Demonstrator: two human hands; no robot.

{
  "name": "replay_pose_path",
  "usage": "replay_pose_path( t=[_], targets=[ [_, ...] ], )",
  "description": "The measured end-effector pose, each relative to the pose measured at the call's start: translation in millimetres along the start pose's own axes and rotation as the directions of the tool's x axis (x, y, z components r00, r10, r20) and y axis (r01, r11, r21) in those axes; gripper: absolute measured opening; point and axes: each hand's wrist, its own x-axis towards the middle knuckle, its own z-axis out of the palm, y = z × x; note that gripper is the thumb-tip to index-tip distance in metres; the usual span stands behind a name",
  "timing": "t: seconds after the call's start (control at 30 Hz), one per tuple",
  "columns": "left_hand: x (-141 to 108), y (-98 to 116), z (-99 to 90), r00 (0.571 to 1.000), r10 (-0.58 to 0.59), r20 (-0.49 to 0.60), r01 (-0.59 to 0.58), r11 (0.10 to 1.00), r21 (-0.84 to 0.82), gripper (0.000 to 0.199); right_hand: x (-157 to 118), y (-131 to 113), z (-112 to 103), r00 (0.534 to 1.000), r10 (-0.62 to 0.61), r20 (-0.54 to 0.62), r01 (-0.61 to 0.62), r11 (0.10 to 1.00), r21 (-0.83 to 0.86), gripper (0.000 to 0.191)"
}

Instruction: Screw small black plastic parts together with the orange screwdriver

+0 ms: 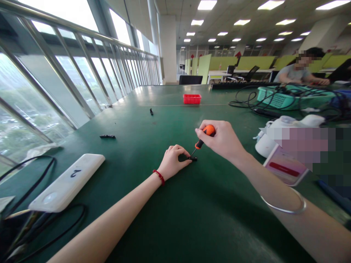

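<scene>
I have the small black part point(194, 159) at the centre of my clock, flat on the green table point(175, 226), with my body at six. My left hand point(171, 161) comes in from nine, low over the tabletop, its back turned up and the fingers curled over, thumb and index fingertip pinching the near end of the part. That wrist is almost straight, and the left forearm point(115, 215) slants in from eight, a red bracelet point(159, 177) around the wrist.

My right hand point(223, 136) hangs higher, at two, knuckles up and wrist bent, with the right forearm point(274, 182) running back toward four and a silver bangle point(286, 210) around it. I grasp the orange-and-black screwdriver point(209, 130) by its rounded handle, thumb laid along the side and fingers wrapped behind. The tool leans, handle toward one o'clock, its shaft slanting down to the part between my left fingertips; the tip is too small for me to tell whether it is seated.

Farther off, the red tray point(192, 99) sits at twelve, one black piece point(108, 136) lies between nine and ten and another black piece point(151, 111) between ten and eleven, while the turquoise basket point(293, 100) stands at two, heaped with dark cables point(248, 99)
</scene>
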Motion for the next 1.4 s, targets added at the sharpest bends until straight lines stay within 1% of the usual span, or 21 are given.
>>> replay_pose_path(
  t=[0.13,0.4,0.53,0.57,0.63,0.83,1.0,1.07,1.13,1.23,1.4],
  targets=[
    [-0.2,-1.0,0.5,1.000,0.007,-0.002,-0.007,1.000,-0.001,0.013,-0.1,-1.7,-1.8,1.000,0.005,-0.016,-0.005,1.000,0.001,0.026],
    [-0.2,-0.5,-0.2,1.000,0.010,-0.001,-0.010,1.000,-0.007,0.012,0.0,-3.2,-2.2,0.999,0.004,0.037,-0.004,1.000,0.007,0.025],
    [0.0,-0.5,0.3,1.000,0.010,0.005,-0.010,1.000,0.007,0.012,-0.6,-5.3,-4.4,0.997,0.038,0.060,-0.037,0.999,-0.009,0.012],
    [0.1,-0.5,0.6,1.000,0.011,0.005,-0.011,1.000,0.010,0.012,-0.9,-6.2,-5.1,0.997,0.049,0.066,-0.048,0.999,-0.011,0.014],
    [0.4,-0.6,1.2,1.000,0.014,0.003,-0.014,1.000,0.014,0.013,-1.3,-7.5,-6.0,0.995,0.063,0.072,-0.062,0.998,-0.016,0.024],
    [0.2,-1.2,1.3,1.000,0.014,-0.004,-0.014,1.000,0.007,0.013,-0.9,-6.2,-5.1,0.998,0.053,0.032,-0.048,0.990,-0.134,0.026],
    [-0.3,0.5,-0.2,1.000,0.001,0.005,-0.001,1.000,0.000,0.012,-0.6,-6.6,-5.6,0.999,0.034,0.020,-0.029,0.977,-0.212,0.014],
    [-0.1,1.0,-0.1,1.000,0.000,0.007,0.000,1.000,-0.001,0.012,-1.2,-8.8,-6.6,0.999,0.037,0.035,-0.028,0.975,-0.222,0.012],
    [0.2,0.8,0.3,1.000,0.004,0.006,-0.004,1.000,-0.004,0.012,-2.0,-11.2,-7.5,0.997,0.041,0.061,-0.028,0.980,-0.196,0.015],
    [0.5,-0.5,1.1,1.000,0.007,0.000,-0.007,1.000,-0.008,0.012,-2.8,-13.0,-7.3,0.999,0.017,0.049,-0.009,0.985,-0.170,0.024],
    [-0.3,-1.8,1.1,1.000,0.011,-0.013,-0.011,1.000,-0.006,0.011,-2.1,-11.2,-6.2,1.000,-0.018,0.025,0.024,0.969,-0.244,0.027]
  ],
)
